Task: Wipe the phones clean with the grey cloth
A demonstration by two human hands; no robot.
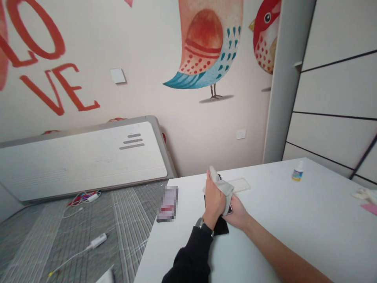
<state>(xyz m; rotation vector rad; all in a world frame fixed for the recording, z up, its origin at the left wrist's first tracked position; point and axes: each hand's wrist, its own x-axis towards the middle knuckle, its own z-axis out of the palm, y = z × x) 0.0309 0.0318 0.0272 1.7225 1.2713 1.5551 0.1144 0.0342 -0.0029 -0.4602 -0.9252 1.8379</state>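
My left hand point(214, 198), in a black sleeve with a watch at the wrist, is closed on a light grey cloth point(225, 187). The cloth is pressed over a phone point(229, 211), of which only the dark edges show. From the right, my bare-armed right hand point(239, 214) wraps round the phone's side. Under the hands a flat black object point(221, 227) lies on the white table point(265, 243); its kind is partly hidden. Just behind the hands rests a clear, frame-like piece point(242, 184), perhaps a phone case.
Near the table's left edge lies another phone point(167, 203), its screen blurred. A small bottle point(297, 171) stands at the back right. A crumpled white cloth point(365, 195) and a pink piece point(370, 208) lie at far right. Left of the table, cables and a white adapter point(99, 240) rest on grey striped fabric.
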